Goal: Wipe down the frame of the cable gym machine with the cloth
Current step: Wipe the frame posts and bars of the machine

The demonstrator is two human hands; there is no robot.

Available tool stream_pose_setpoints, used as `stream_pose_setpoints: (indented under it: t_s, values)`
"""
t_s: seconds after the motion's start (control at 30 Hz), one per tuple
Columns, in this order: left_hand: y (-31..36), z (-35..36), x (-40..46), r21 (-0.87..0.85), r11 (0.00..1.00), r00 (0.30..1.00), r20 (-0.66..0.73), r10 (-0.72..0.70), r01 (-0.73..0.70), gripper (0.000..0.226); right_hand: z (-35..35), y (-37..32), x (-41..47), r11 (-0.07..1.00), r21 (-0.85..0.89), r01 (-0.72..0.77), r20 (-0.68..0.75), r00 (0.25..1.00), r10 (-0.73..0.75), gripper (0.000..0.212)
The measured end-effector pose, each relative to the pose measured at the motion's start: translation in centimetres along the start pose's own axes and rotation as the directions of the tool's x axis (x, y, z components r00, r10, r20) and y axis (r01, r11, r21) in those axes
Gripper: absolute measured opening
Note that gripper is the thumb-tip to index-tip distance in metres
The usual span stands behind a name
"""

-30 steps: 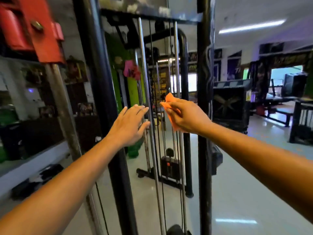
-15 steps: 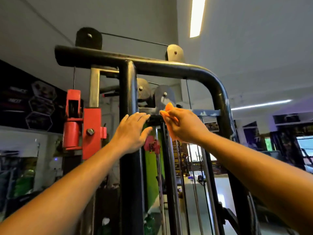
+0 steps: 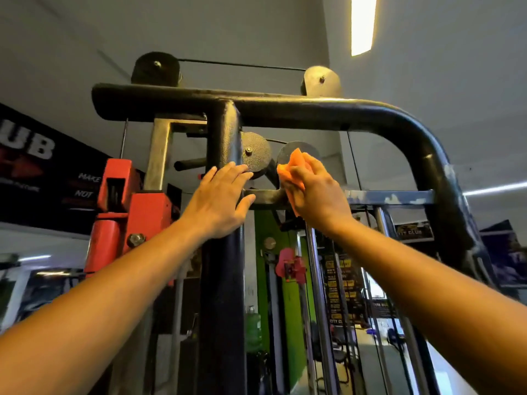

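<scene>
You're looking up at the top of the cable machine frame (image 3: 285, 109): a thick black tube running across and curving down on the right. Your left hand (image 3: 219, 201) lies flat, fingers straight, against the black upright post (image 3: 222, 295). Your right hand (image 3: 316, 195) grips an orange cloth (image 3: 293, 166) and presses it where the worn cross bar (image 3: 385, 198) meets a grey pulley (image 3: 285, 155). A second pulley (image 3: 255, 155) sits just left, beside the post (its bolt shows). Two more pulleys top the frame. Red carriage (image 3: 128, 209) at left; ceiling light strip (image 3: 363, 24) overhead.
</scene>
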State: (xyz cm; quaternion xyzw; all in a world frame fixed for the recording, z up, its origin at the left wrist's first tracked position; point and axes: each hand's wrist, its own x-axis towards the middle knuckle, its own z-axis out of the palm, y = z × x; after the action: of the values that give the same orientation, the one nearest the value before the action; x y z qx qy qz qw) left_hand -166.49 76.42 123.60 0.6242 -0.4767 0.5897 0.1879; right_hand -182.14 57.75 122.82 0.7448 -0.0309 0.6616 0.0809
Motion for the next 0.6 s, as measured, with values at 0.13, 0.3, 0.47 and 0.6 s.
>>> stream_pose_setpoints:
  t_s: [0.13,0.3,0.47,0.6]
  values:
    - [-1.2,1.6,0.2,0.04,0.999,0.998,-0.054,0.016,-0.014,0.061,5.4,0.6,-0.5,0.999,-0.007,-0.037,-0.111,0.993,0.036,0.061]
    - [-1.8,3.2,-0.2,-0.113,0.994,0.987,-0.161,-0.012,-0.007,0.059,10.6,-1.5,-1.9,0.966,-0.086,0.246,-0.115,0.96,-0.255,0.057]
    - [-2.5,3.8,-0.3,-0.178,0.984,0.983,-0.182,-0.009,-0.024,0.056,8.1,1.8,0.0,1.0,0.029,-0.011,-0.171,0.985,0.015,0.059]
    - [-2.9,4.1,-0.2,-0.235,0.97,0.977,-0.212,0.009,-0.06,0.054,11.0,-3.0,-1.1,0.992,-0.04,0.121,-0.168,0.978,-0.126,0.061]
